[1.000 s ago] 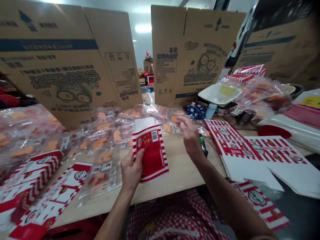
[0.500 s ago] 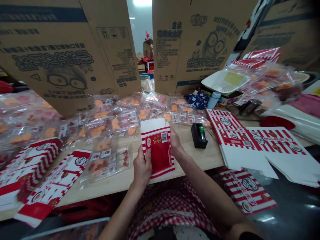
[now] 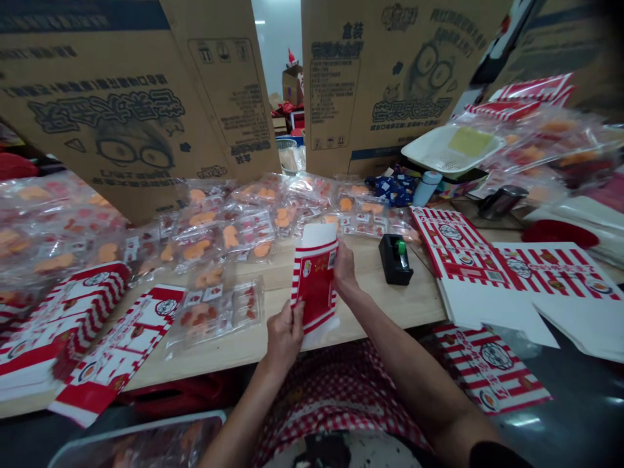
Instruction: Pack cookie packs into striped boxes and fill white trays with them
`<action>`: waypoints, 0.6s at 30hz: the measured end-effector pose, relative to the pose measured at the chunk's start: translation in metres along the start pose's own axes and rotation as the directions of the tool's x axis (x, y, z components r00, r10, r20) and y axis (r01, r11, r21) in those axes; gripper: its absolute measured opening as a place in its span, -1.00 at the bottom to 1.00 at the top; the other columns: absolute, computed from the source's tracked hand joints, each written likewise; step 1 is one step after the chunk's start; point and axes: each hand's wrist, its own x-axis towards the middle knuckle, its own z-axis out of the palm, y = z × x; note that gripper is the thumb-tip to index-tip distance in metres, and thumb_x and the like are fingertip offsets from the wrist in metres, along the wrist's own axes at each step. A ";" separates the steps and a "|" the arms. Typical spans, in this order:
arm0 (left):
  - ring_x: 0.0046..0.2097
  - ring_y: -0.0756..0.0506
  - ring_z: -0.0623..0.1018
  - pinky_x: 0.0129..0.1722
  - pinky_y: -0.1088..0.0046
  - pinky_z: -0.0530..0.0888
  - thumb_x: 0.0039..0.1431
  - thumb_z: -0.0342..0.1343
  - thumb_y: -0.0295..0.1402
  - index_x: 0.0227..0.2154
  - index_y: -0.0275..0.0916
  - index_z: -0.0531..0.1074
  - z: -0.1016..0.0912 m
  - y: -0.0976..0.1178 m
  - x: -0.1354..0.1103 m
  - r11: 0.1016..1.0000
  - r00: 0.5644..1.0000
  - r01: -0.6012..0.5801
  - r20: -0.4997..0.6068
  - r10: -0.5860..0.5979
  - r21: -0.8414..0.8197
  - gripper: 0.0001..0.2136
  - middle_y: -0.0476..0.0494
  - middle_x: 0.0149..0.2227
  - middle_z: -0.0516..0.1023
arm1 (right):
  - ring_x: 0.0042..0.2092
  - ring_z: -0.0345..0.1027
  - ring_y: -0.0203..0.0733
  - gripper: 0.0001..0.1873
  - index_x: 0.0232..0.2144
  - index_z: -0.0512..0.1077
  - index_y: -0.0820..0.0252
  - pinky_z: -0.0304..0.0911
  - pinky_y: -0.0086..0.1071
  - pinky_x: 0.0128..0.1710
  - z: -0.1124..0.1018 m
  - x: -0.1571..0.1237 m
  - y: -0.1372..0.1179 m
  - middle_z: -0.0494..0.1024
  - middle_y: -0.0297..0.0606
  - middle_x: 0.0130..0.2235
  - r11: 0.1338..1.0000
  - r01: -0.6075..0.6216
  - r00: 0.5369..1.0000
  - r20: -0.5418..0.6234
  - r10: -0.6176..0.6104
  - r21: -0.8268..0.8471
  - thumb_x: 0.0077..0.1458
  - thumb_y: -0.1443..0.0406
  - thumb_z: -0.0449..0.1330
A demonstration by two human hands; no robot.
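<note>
A red-and-white striped cardboard box [image 3: 318, 283] is held upright and a little turned over the table's front edge, its white flap standing up at the far end. My left hand [image 3: 285, 331] grips its lower left edge, thumb on the red face. Along the right edge, my right hand [image 3: 345, 268] holds the box, its fingers partly hidden behind it. Just right of that hand stands a black tape dispenser [image 3: 396, 260] with a green roll. To the left lies a clear bag of toy-like orange and red pieces [image 3: 209, 312].
Stacked folded striped boxes [image 3: 63, 325] lie at left beside a single flat one [image 3: 121, 351]. Unfolded box sheets [image 3: 487, 305] overhang the right front edge. Many clear bags [image 3: 244, 221] line the back, below tall brown cartons [image 3: 209, 97]. A white basket [image 3: 451, 153] sits back right.
The box has turned slightly, so its striped left side now shows, and its near end has tilted. Both hands keep hold of it. The whole view has shifted slightly.
</note>
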 end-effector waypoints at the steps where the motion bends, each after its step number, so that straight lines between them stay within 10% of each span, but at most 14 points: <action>1: -0.53 -0.04 0.48 -0.48 0.50 0.37 0.37 0.00 -0.13 -0.33 -0.23 0.54 -0.003 -0.002 0.000 0.999 0.999 0.033 0.040 -0.032 -0.022 -0.68 -0.04 -0.54 0.53 | -0.39 0.38 -0.11 -0.52 -0.41 0.35 0.09 0.24 -0.33 -0.38 -0.001 -0.007 0.004 0.49 -0.27 -0.49 0.999 -0.023 1.000 -0.022 0.023 -0.034 0.33 -0.01 -0.18; 6: -0.04 -0.14 0.60 -0.01 0.40 0.51 0.37 0.02 -0.04 0.03 -0.21 0.46 -0.016 -0.013 0.017 0.967 0.992 0.113 -0.020 -0.121 -0.227 -0.62 -0.17 -0.06 0.63 | -0.27 0.45 -0.02 -0.59 0.04 0.39 0.15 0.28 -0.26 -0.20 0.002 -0.045 0.009 0.57 -0.23 -0.33 0.986 -0.077 0.997 -0.037 0.073 -0.148 0.25 0.12 -0.01; 10: 0.40 -0.17 0.25 0.36 0.30 0.23 0.32 0.11 -0.05 0.35 -0.09 0.17 -0.017 -0.026 0.030 0.947 0.981 0.137 -0.091 -0.170 -0.290 -0.39 -0.19 0.40 0.23 | 0.03 0.46 -0.04 -0.45 0.23 0.31 0.07 0.28 -0.23 0.07 0.003 -0.062 0.010 0.58 -0.19 0.03 0.990 0.097 0.981 0.178 -0.078 -0.102 0.24 0.10 0.00; 18: 0.09 -0.15 0.56 0.05 0.30 0.52 0.35 0.05 -0.05 0.21 -0.15 0.34 -0.002 -0.042 0.017 0.869 0.944 0.309 0.019 -0.328 -0.387 -0.53 -0.22 0.16 0.51 | -0.21 0.48 -0.11 -0.64 -0.02 0.45 0.13 0.33 -0.30 -0.18 -0.014 -0.065 0.035 0.63 -0.27 -0.20 0.997 -0.031 0.965 0.259 0.047 -0.067 0.23 0.12 0.07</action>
